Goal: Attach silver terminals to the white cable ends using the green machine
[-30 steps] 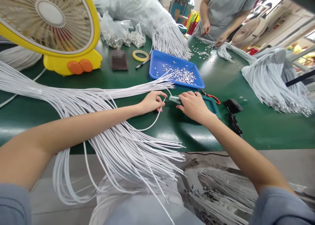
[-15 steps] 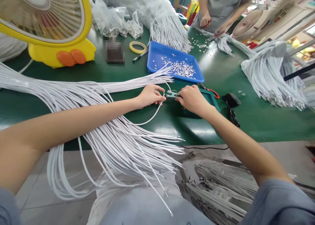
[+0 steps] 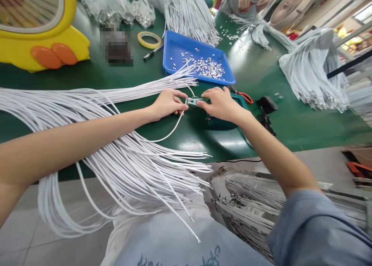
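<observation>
My left hand [image 3: 168, 103] pinches one white cable [image 3: 173, 131] between thumb and fingers; it loops down below the hand. Against its pinched part sits the head of a small pale-green pliers-like tool [image 3: 193, 101]. At the tool's other end is my right hand [image 3: 222, 105], with thumb and fingers around it; its handles are mostly hidden. A large bundle of white cables [image 3: 139, 161] lies under my left forearm, its ends hanging over the table edge. Another row of cables [image 3: 151, 88] points to a blue tray [image 3: 170, 69] with many small metal pieces [image 3: 209, 67].
A teal box [image 3: 223, 123] stands beneath my right hand, near red-handled pliers [image 3: 245, 97] and a black adapter [image 3: 266, 104]. Yellow tape [image 3: 149, 45], a pen [image 3: 153, 52] and a yellow fan [image 3: 43, 45] are behind. A co-worker's hands [image 3: 244, 1] are across the table.
The whole view has shifted, so the table appears higher and further left. My right thumb now lies further along the pale-green tool. The left hand keeps its pinch on the cable.
</observation>
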Tool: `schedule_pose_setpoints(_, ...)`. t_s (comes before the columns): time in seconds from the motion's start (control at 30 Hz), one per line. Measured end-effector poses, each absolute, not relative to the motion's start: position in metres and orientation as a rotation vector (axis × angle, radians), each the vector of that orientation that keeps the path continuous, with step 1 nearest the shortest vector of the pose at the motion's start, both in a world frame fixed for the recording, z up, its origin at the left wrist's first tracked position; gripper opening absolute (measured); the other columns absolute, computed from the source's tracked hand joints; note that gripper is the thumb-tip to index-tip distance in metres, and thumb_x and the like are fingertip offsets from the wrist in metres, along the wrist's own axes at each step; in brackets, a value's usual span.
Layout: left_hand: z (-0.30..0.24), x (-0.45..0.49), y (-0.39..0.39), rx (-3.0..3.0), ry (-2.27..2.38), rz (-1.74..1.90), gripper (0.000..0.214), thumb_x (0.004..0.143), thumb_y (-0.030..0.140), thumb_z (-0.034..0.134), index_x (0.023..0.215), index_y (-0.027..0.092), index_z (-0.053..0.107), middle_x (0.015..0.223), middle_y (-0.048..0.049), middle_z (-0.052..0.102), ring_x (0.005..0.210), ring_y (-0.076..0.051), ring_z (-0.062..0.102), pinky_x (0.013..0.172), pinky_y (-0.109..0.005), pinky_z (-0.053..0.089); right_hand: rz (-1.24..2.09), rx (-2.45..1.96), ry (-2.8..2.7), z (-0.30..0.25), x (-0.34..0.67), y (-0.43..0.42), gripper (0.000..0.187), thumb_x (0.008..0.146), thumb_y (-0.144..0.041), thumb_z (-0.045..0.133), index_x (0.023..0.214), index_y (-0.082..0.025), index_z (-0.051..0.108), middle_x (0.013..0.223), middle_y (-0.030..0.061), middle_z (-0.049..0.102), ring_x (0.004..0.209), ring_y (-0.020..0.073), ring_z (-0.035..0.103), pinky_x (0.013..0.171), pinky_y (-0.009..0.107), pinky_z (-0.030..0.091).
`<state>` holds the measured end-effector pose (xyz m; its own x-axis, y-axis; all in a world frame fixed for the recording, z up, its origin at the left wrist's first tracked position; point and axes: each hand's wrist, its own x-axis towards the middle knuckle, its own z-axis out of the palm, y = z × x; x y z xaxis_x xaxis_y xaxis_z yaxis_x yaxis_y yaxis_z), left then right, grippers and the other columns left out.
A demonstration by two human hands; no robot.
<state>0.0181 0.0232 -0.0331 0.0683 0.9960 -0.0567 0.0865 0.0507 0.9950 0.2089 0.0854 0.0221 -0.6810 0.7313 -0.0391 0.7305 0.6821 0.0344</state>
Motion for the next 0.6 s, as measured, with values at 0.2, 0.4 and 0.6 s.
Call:
schedule_pose_setpoints(0.2, -0.033, 0.018, 0.024, 1.245, 1.237, 1.078, 0.040, 0.069, 0.013, 0.075, 0.107, 0.004, 0.066, 0.059, -0.0044, 0.069, 0.042, -0.007, 0.054, 0.045, -0.017, 0.041, -0.027, 1.464, 2.915, 0.014, 0.220, 0.103, 0.042, 0.095, -0.022, 0.036, 0.125, -0.008, 0.063, 0.125, 0.0179, 0.065, 0.117, 0.0339, 0.056, 0.100, 0.047, 0.042)
schedule_pose_setpoints(0.4, -0.032, 0.018, 0.026, 1.221, 1.159, 1.160, 0.038, 0.069, 0.009, 0.071, 0.107, 0.005, 0.063, 0.056, -0.0005, 0.065, 0.043, -0.009, 0.057, 0.044, -0.017, 0.042, 0.016, 1.564, 3.164, 0.017, 0.233, 0.109, 0.035, 0.090, -0.016, 0.043, 0.113, -0.007, 0.068, 0.111, 0.0182, 0.070, 0.107, 0.0316, 0.062, 0.097, 0.046, 0.047)
schedule_pose_setpoints(0.6, -0.003, 0.027, 0.012, 1.248, 1.004, 1.377, 0.035, 0.072, 0.017, 0.071, 0.105, 0.010, 0.066, 0.071, 0.0016, 0.063, 0.043, -0.007, 0.057, 0.043, -0.017, 0.043, -0.689, 1.580, 3.770, 0.012, 0.208, 0.078, 0.025, 0.091, -0.019, 0.043, 0.101, -0.018, 0.066, 0.090, 0.0073, 0.071, 0.081, 0.0197, 0.066, 0.074, 0.034, 0.053)
